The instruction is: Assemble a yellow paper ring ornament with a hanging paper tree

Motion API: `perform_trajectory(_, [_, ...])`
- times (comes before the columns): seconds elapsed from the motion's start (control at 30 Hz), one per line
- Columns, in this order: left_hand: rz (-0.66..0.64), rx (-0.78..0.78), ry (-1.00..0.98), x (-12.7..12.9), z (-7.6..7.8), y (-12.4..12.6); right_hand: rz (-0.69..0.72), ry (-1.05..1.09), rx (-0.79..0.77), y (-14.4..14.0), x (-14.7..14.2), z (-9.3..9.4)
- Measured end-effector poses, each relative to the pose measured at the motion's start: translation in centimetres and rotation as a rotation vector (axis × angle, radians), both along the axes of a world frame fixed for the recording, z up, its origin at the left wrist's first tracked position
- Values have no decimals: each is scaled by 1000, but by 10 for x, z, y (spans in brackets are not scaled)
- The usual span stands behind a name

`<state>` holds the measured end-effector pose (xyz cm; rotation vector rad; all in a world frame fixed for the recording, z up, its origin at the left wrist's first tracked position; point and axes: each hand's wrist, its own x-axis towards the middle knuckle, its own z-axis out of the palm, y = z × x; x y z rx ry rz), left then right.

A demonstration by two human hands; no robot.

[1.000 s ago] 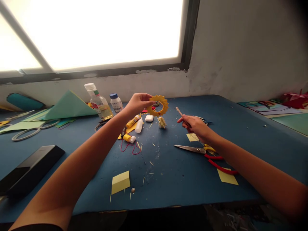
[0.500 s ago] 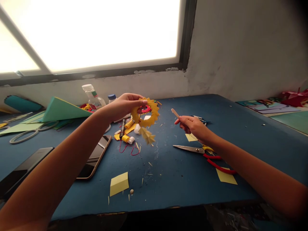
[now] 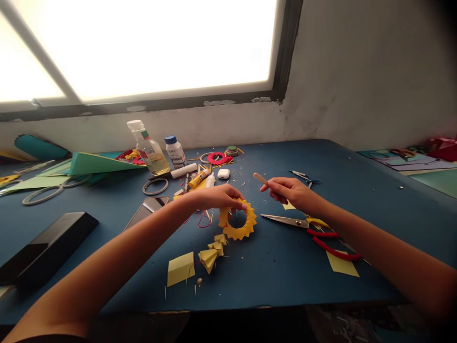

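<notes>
My left hand (image 3: 228, 196) pinches the upper edge of a yellow folded-paper ring (image 3: 248, 227) with a zigzag rim, low over the blue table. Below the ring, a string of pale yellow folded-paper pieces (image 3: 210, 257) lies along the tabletop. To the right, my right hand (image 3: 291, 189) is closed around a short flat wooden stick (image 3: 260, 178) whose rounded end points left. Scissors with red handles (image 3: 335, 256) lie open-bladed just under my right forearm. One folded yellow paper square (image 3: 181, 269) is near the front edge, beside a small round bead (image 3: 199, 282).
At the back stand a clear bottle (image 3: 152, 155) and a blue-capped white bottle (image 3: 175, 151). A red paper ring (image 3: 219, 158), a white earbud case (image 3: 223, 174) and a glue stick (image 3: 199, 178) are near them. On the left are a phone (image 3: 147, 210) and a black box-shaped object (image 3: 46, 245).
My left hand has come down and to the right with the yellow ring, and the hanging string of paper now rests on the table. My right hand still holds the stick, nearly unmoved.
</notes>
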<state>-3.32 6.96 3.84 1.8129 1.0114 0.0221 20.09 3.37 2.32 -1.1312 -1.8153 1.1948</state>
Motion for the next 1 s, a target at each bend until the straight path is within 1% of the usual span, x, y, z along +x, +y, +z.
perform_trajectory(0.07, [20, 147, -3, 3, -8, 1, 31, -104, 51, 1, 7, -6])
perform_trajectory(0.13, [59, 257, -26, 4, -13, -1, 42, -219, 112, 2, 13, -13])
perform_trajectory(0.23, [108, 368, -20, 4, -21, -3, 66, -369, 190, 5, 17, -24])
perform_trajectory(0.3, [129, 417, -10, 1, -27, -2, 92, -440, 273, 7, 17, -29])
perform_trajectory(0.4, [137, 446, -26, -4, -38, 0, 119, -501, 423, 11, 15, -33])
perform_trajectory(0.5, [117, 493, -68, -7, -47, 2, 147, -537, 514, 15, 13, -38])
perform_trajectory(0.63, [72, 542, -95, -7, -48, -1, 167, -570, 593, 18, 13, -43])
perform_trajectory(0.8, [44, 574, -100, -5, -46, -5, 189, -562, 601, 19, 10, -44])
perform_trajectory(1.0, [42, 579, -102, -6, -49, -2, 200, -565, 598, 20, 9, -46])
